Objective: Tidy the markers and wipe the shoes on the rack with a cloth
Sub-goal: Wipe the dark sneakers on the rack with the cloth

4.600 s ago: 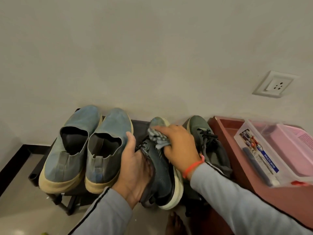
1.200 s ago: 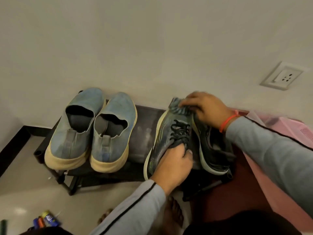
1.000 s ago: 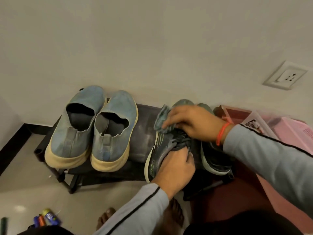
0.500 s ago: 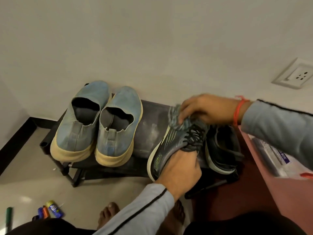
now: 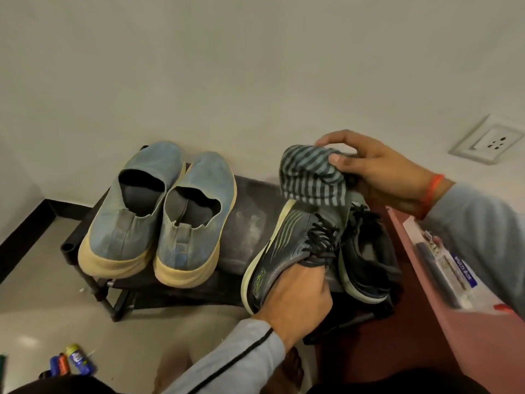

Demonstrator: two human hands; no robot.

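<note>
Hands [image 5: 295, 297] on sneaker [image 5: 287, 245], cloth [image 5: 311, 177]

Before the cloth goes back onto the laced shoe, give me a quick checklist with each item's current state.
1. Left hand grips the laced shoe at its heel end: ok.
2. Right hand pinches the striped cloth: ok.
3. Cloth touching the shoe: cannot tell; it hangs right over the toe.
4. Shoe on the rack: ok, tilted on its side.
5. Markers tidied: not ok, they lie on the floor.
6. Blue shoes sit steady on the rack: ok.
</note>
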